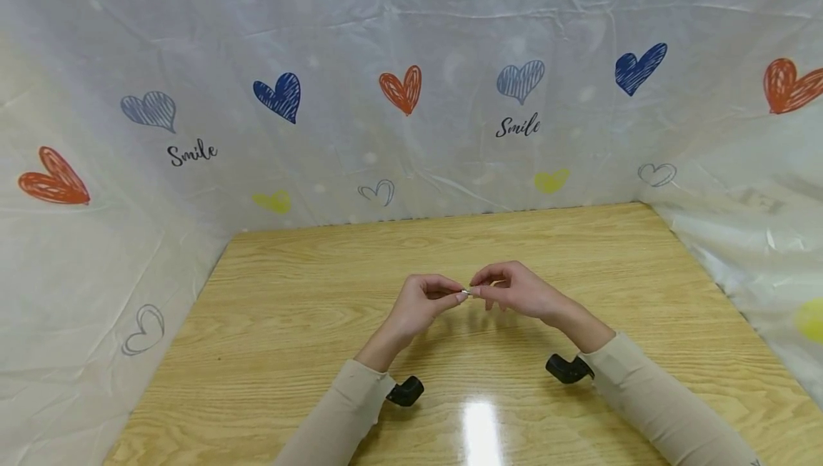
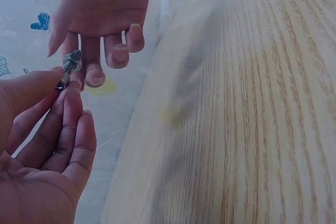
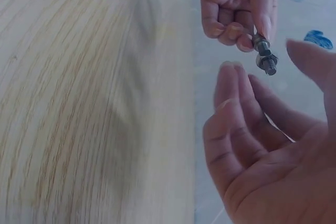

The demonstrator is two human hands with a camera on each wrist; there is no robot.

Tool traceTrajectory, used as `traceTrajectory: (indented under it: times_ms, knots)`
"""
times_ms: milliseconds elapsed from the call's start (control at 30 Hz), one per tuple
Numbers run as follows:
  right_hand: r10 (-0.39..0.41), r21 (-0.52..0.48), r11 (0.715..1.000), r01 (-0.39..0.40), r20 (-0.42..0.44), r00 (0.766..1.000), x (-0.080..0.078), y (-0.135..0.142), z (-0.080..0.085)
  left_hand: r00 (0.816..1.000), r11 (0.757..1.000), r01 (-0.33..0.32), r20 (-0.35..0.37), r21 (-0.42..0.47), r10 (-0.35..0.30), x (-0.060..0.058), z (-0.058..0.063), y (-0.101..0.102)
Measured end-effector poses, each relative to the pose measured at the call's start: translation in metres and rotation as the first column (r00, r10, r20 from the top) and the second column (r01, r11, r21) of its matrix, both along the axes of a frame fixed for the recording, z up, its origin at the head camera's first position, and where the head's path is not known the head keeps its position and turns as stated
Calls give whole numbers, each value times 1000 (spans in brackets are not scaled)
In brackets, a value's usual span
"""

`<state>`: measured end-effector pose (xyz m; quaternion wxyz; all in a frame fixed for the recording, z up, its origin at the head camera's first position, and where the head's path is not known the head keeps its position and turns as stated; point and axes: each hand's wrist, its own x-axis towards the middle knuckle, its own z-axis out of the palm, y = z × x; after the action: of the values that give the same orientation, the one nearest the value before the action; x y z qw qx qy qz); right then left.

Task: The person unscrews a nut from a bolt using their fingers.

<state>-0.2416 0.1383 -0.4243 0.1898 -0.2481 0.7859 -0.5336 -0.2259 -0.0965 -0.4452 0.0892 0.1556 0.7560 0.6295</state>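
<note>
A small metal bolt (image 2: 67,68) with a nut (image 2: 72,61) on its threaded part is held up over the table. My left hand (image 1: 414,307) pinches the bolt's head end between thumb and forefinger. Its threaded tip points toward my right hand (image 1: 519,290), as the right wrist view shows with the bolt (image 3: 265,54). The right thumb and fingers are spread apart around the nut end, with a gap between them in that view. The other right fingers are loosely bent.
Both hands are above a wood-grain table (image 1: 308,337). A white sheet (image 1: 450,37) printed with hearts and "Smile" hangs behind it and along both sides. Black curved wrist mounts (image 1: 406,391) stick out inward from both sleeves.
</note>
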Motion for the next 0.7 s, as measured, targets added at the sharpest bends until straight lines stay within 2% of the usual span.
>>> traceTrajectory:
  times_ms: [133,367,700]
  knots:
    - [17,31,999,-16,-15,1000,-1,-1,-3,1000,1000,-6,4,-11,6,1,1,1]
    - [44,23,999,-43,-18,999,-1,1,-5,1000,1000,-5,12,-11,5,2,2,1]
    - [14,-24,1000,-14,1,1000,0,1,-4,1000,1000,-2,8,1,2,2,1,1]
